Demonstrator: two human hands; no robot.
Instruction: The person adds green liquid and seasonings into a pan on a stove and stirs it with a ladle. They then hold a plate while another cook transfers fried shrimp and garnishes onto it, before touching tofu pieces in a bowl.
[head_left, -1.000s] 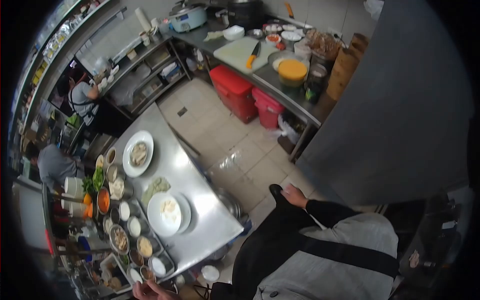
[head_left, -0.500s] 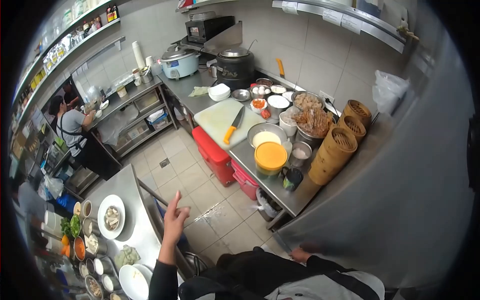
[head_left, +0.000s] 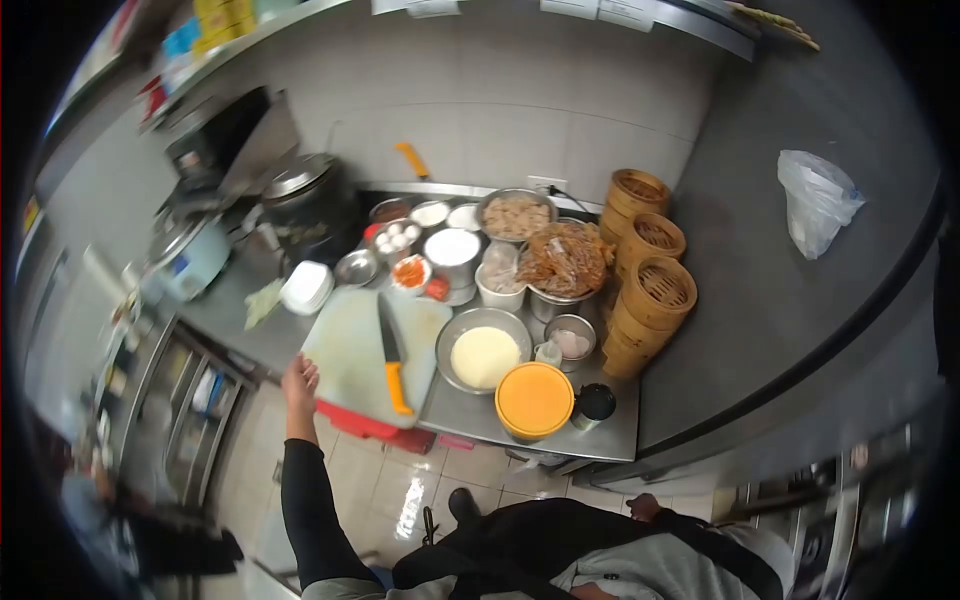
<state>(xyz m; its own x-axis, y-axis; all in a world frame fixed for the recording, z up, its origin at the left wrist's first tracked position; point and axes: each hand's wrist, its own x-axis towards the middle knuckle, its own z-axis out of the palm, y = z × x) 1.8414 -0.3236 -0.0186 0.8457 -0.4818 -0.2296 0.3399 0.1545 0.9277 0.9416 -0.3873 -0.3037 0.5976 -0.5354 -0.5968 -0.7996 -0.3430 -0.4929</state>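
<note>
My left hand (head_left: 300, 382) is at the left edge of the white cutting board (head_left: 345, 345), its fingers loosely curled and nothing seen in them. Whether it touches the board I cannot tell. A knife (head_left: 392, 362) with an orange handle lies on the board, handle toward me. Low at my right side is my right hand (head_left: 645, 507), small and dim, with fingers curled in and no object visible. To the right of the board stand a metal bowl of pale yellow liquid (head_left: 486, 356) and a tub with an orange lid (head_left: 534, 398).
Bamboo steamers (head_left: 655, 300) are stacked at the counter's right end, near a dark jar (head_left: 594, 402). Bowls of food, including eggs (head_left: 397, 237) and browned food under plastic (head_left: 565, 258), crowd the back. A black pot (head_left: 310, 208) and blue cooker (head_left: 188, 255) stand left. Another person (head_left: 130, 525) is lower left.
My view has swung left-to-right toward the counter, which is now in front of me. My left hand has moved from over the floor to beside the cutting board, its pointing finger now curled.
</note>
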